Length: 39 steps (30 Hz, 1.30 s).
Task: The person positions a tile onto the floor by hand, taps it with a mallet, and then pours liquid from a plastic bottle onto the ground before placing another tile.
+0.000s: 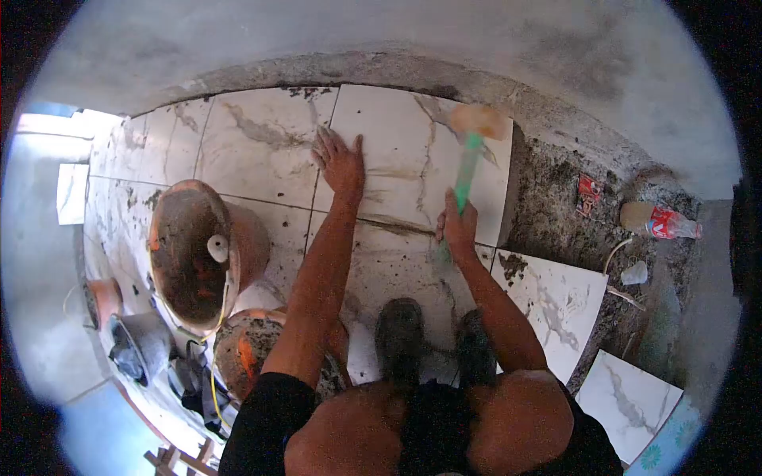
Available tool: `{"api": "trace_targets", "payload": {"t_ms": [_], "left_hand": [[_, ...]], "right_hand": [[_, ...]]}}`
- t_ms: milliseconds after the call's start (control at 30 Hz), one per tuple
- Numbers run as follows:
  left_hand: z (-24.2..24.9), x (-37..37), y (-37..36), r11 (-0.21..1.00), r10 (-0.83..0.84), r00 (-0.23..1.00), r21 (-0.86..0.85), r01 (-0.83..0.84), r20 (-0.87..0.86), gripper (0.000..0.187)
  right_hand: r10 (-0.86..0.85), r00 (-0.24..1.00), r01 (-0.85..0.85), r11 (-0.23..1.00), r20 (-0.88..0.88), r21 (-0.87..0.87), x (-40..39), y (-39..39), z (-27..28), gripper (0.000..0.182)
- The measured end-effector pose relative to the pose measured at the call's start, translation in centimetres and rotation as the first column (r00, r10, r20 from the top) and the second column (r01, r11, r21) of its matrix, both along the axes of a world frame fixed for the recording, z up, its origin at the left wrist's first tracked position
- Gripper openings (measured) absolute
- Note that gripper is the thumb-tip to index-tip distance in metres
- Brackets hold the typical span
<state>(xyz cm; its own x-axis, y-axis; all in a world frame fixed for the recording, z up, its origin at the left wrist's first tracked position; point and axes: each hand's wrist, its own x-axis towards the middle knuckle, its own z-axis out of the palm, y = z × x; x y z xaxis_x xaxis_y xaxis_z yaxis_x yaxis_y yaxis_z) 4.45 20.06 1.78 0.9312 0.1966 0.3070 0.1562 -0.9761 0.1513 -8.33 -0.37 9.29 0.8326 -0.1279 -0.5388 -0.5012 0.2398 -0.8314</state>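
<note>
My left hand (341,165) lies flat with its fingers spread, across the joint between two white marbled tiles. My right hand (458,226) is wrapped round the green handle of a mallet (468,170). The mallet's pale orange head, blurred, is over the upper right corner of the large tile (397,151); whether it touches the tile I cannot tell. Brownish smears run along the joint below this tile.
Mortar buckets (250,238) stand at the left, with a smaller grey bucket (151,341) beyond. Rough ground at the right holds a plastic bottle (671,222), a red wrapper (588,195) and a white cup (634,274). A loose tile (627,404) lies lower right.
</note>
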Motion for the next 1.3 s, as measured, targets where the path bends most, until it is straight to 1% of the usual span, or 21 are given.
{"api": "trace_targets", "payload": {"t_ms": [33,167,233,267,367,433,467,533,667,733,767,833,867,933,967,1000,1033,1100,1167,1233,1300], "left_hand": [[0.1,0.0,-0.2,1.0,-0.007,1.0,0.015,0.007,0.024,0.068],[0.1,-0.2,-0.3,1.0,-0.014,1.0,-0.022,0.014,0.0,0.066],[0.1,0.0,-0.2,1.0,-0.016,1.0,0.006,0.016,0.005,0.063],[0.0,-0.2,-0.1,1.0,-0.023,1.0,0.0,0.023,-0.003,0.063],[-0.1,-0.1,-0.1,0.993,-0.118,0.992,0.021,0.118,0.046,0.061],[-1.4,0.3,0.4,0.979,-0.137,0.985,0.163,0.119,0.103,0.058],[-2.4,0.6,0.9,0.951,-0.155,0.985,0.28,0.128,0.076,0.057],[-0.9,0.6,-0.1,0.974,-0.145,0.983,0.193,0.121,0.116,0.057],[0.4,-0.1,-0.5,0.989,-0.134,0.98,0.089,0.122,0.148,0.059],[0.7,0.0,-0.7,0.989,-0.13,0.982,0.08,0.12,0.134,0.06],[0.7,-0.2,-0.8,0.991,-0.123,0.986,0.073,0.115,0.11,0.062],[0.8,-0.2,-1.0,0.993,-0.115,0.987,0.048,0.11,0.109,0.063],[0.7,-0.4,-0.8,0.993,-0.115,0.988,0.03,0.112,0.103,0.064],[0.8,-0.2,-0.8,0.994,-0.104,0.989,0.029,0.101,0.11,0.065],[0.8,-0.5,-0.8,0.993,-0.115,0.987,0.027,0.113,0.109,0.067],[1.0,-0.5,-0.9,0.994,-0.11,0.989,0.01,0.11,0.098,0.068],[0.8,-0.5,-0.7,0.993,-0.115,0.989,0.014,0.114,0.092,0.068],[0.5,-0.3,-0.5,0.991,-0.128,0.985,0.044,0.124,0.117,0.069],[0.3,-0.5,-0.2,0.991,-0.127,0.987,0.06,0.121,0.102,0.069],[0.5,0.1,-0.3,0.992,-0.113,0.989,0.074,0.106,0.095,0.069],[0.8,-0.3,-0.2,0.989,-0.147,0.98,0.045,0.142,0.131,0.07]], "right_hand": [[0.08,0.991,-0.088,0.994,-0.107,-0.072,0.1,-0.2,-0.5,0.036],[0.232,0.97,-0.237,0.969,-0.066,-0.068,1.4,-1.3,2.6,0.035],[0.234,0.928,-0.084,0.89,0.289,-0.449,0.8,-0.5,3.1,0.035],[0.229,0.932,-0.082,0.887,0.28,-0.454,0.6,-0.6,3.6,0.035],[0.337,0.895,-0.014,0.676,0.292,-0.737,0.7,-2.2,3.5,0.035],[0.368,0.912,-0.29,0.266,-0.181,-0.92,1.3,-3.6,1.1,0.036],[0.359,0.915,-0.288,0.259,-0.185,-0.922,1.0,-4.2,0.9,0.036],[0.314,0.937,0.044,0.332,0.155,-0.942,0.8,-4.5,2.3,0.036],[0.372,0.894,0.196,0.173,0.249,-0.965,-0.4,-6.2,-0.2,0.036],[0.345,0.919,-0.188,-0.042,-0.191,-0.981,-0.4,-7.2,-1.4,0.038],[0.347,0.918,-0.189,-0.044,-0.193,-0.981,-0.9,-7.6,-2.0,0.038],[0.425,0.9,0.066,0.09,0.099,-0.994,-1.8,-7.6,-2.1,0.037],[0.437,0.894,0.059,0.096,0.096,-0.994,-2.3,-6.9,-2.3,0.037],[0.155,0.946,0.154,0.556,0.283,-0.817,-2.5,-5.3,-1.9,0.035],[0.16,0.949,0.137,0.562,0.27,-0.815,-2.5,-4.7,-1.6,0.035],[-0.021,0.95,0.159,0.893,0.313,-0.421,-1.9,-4.0,0.1,0.037],[-0.205,0.942,0.189,0.978,0.264,0.083,-1.1,-3.3,1.4,0.04],[-0.259,0.951,0.231,0.958,0.168,0.17,0.3,-2.7,1.3,0.042],[0.05,0.99,-0.041,0.996,-0.128,0.074,1.3,-3.2,-0.1,0.043],[0.093,0.993,-0.091,0.995,-0.075,0.037,1.2,-2.7,2.6,0.045],[0.046,0.994,-0.063,0.981,0.095,0.185,-0.1,-1.4,3.8,0.044]]}}
